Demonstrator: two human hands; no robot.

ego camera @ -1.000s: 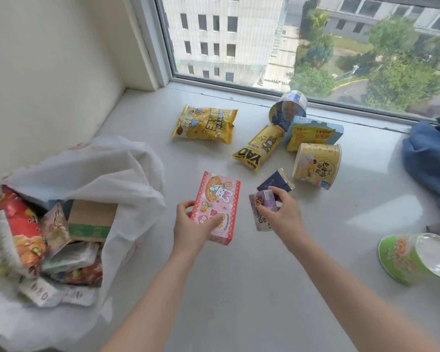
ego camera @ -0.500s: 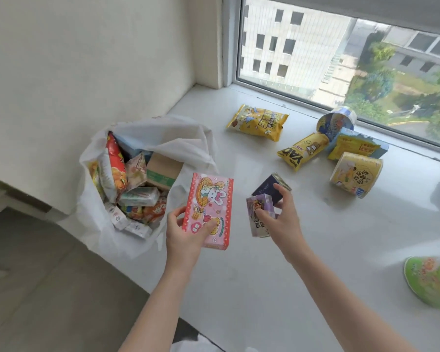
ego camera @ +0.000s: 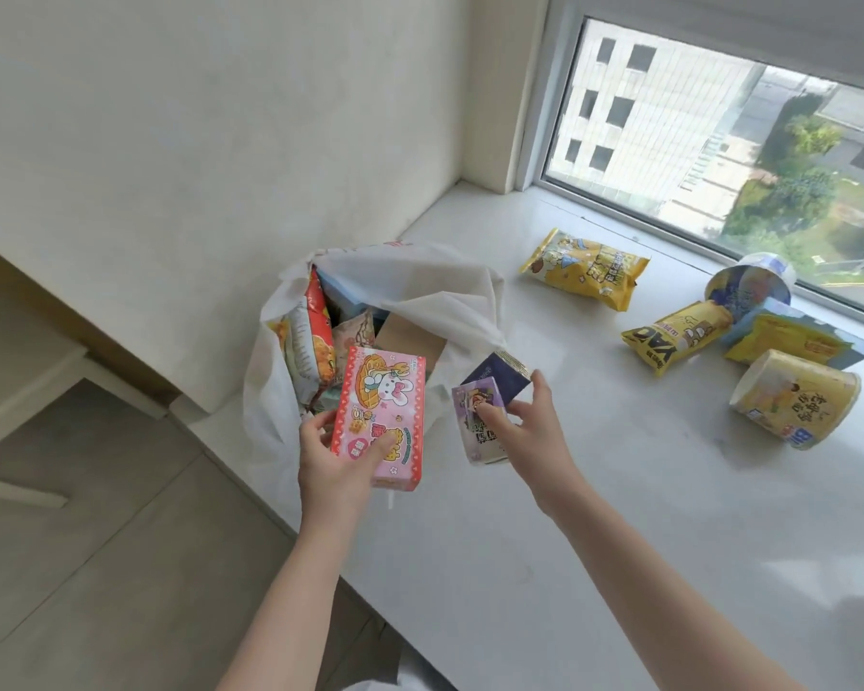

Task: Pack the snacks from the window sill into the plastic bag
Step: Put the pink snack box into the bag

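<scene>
Over the mouth of the plastic bag (ego camera: 470, 301), at the left end of the window sill (ego camera: 619, 516), my left hand (ego camera: 337, 466) grips the pink box (ego camera: 380, 416) by its lower end, thumb across the printed face and fingers behind. I judge it light and stiff, cardboard that will not crumple, so a hold near one end is enough to tip it in long edge first. My right hand (ego camera: 529, 431) pinches two small packs together, the purple carton (ego camera: 477, 421) in front and the dark blue pack (ego camera: 497, 376) behind it. They look light but slick, and two in one pinch could slide apart, so I would keep the thumb firm until they are over the opening. That bag is soft and slumped, already holding several packets; its rim may fold inward. Waiting on the sill near the glass are the yellow bag (ego camera: 587, 271), the yellow pack (ego camera: 679, 336) and the yellow cup (ego camera: 794, 399), well apart from both hands.
</scene>
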